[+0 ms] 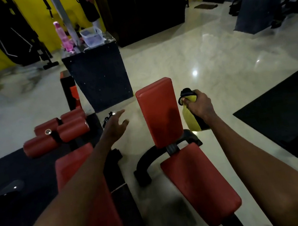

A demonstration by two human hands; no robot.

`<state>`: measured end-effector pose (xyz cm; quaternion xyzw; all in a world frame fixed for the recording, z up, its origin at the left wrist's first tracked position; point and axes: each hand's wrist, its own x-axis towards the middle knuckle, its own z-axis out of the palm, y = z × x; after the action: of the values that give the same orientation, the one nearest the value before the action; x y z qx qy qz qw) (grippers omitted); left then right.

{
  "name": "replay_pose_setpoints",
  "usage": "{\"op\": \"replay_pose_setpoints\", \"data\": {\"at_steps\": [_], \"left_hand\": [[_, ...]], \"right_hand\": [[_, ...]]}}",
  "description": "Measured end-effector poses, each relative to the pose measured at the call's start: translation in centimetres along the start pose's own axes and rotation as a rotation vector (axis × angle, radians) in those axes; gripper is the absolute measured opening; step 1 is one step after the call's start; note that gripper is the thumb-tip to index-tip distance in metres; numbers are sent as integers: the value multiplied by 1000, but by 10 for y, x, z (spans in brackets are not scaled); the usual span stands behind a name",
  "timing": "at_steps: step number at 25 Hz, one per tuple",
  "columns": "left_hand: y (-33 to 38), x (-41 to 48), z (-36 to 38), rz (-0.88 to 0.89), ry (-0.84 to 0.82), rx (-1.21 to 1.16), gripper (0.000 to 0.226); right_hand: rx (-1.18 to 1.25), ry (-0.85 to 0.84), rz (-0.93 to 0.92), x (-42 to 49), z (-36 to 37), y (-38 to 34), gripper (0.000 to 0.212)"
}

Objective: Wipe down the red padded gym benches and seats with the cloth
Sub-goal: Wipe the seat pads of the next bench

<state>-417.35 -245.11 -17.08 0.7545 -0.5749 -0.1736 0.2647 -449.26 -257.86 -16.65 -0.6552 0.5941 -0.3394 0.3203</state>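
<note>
A red padded bench stands in front of me with a raised backrest (158,111) and a long seat pad (200,183). My right hand (200,105) grips a yellow and black cloth (191,119) just right of the backrest, off the pad. A second red bench pad (90,190) lies to the left under my left forearm. My left hand (115,127) reaches forward with fingers spread, holding nothing, over the gap between the two benches. Several red foam rollers (57,131) sit at the far end of the left bench.
A black box stand (99,75) carries a pink bottle (61,35) and a clear plastic container (92,36). Black floor mats lie at the left (7,174) and at the right (288,110). Glossy tiled floor (204,59) spreads beyond. Gym machines line the yellow wall.
</note>
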Motion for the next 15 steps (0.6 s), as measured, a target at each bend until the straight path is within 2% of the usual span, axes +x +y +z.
{"op": "replay_pose_setpoints", "data": {"at_steps": [7, 10, 15], "left_hand": [[-14, 73, 6, -75, -50, 61, 55], [-25, 127, 13, -41, -88, 104, 59], [-46, 213, 37, -5, -139, 64, 60]], "right_hand": [[-10, -67, -9, 74, 30, 2, 44], [-24, -61, -8, 115, 48, 1, 44], [-102, -49, 13, 179, 95, -7, 66]]}}
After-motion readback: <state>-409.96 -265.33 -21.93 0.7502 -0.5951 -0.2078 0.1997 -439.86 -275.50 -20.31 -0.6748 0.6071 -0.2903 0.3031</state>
